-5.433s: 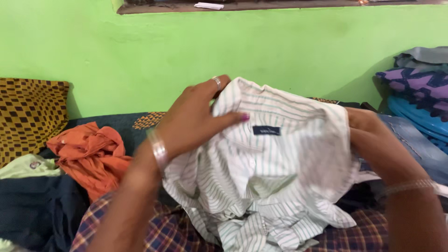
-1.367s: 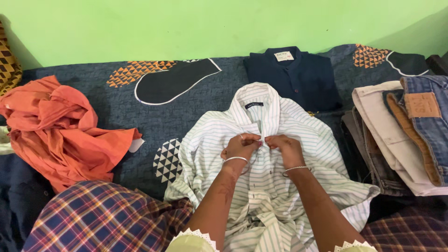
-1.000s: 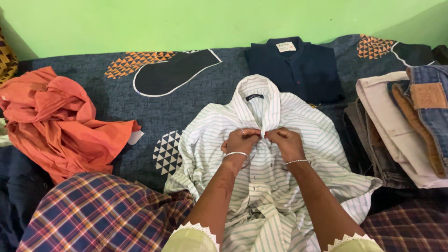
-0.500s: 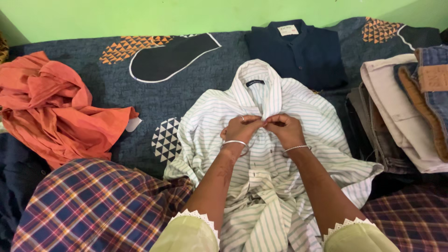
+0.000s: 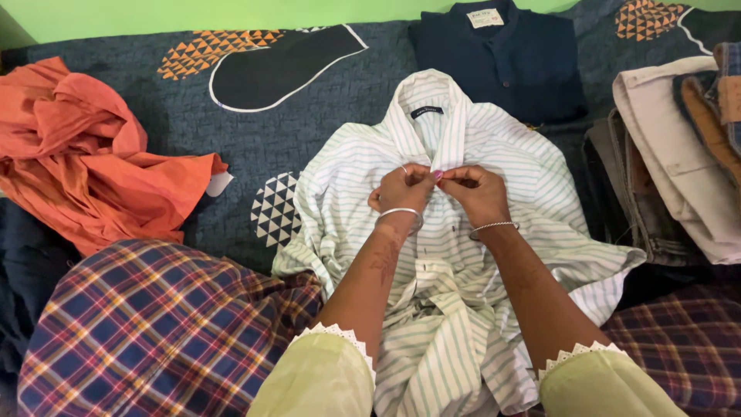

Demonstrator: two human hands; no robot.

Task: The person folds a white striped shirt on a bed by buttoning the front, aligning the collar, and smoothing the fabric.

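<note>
A white shirt with thin green stripes (image 5: 532,193) lies face up on the dark patterned bedsheet (image 5: 309,123), collar pointing away from me. My left hand (image 5: 401,189) and my right hand (image 5: 480,193) meet at the shirt's front placket just below the collar. Both pinch the fabric edges together there, fingertips touching. Each wrist wears a thin bangle. The shirt's lower part is bunched between my forearms.
A crumpled orange garment (image 5: 85,162) lies at the left. A folded dark navy shirt (image 5: 509,62) rests beyond the striped one. Folded trousers and jeans (image 5: 679,154) are stacked at the right. Plaid cloth (image 5: 154,332) covers my knees in front.
The shirt went from held up in both hands to lying flat on the bed. Over the last second my hands stay pinched at the placket, and the view has dropped slightly.
</note>
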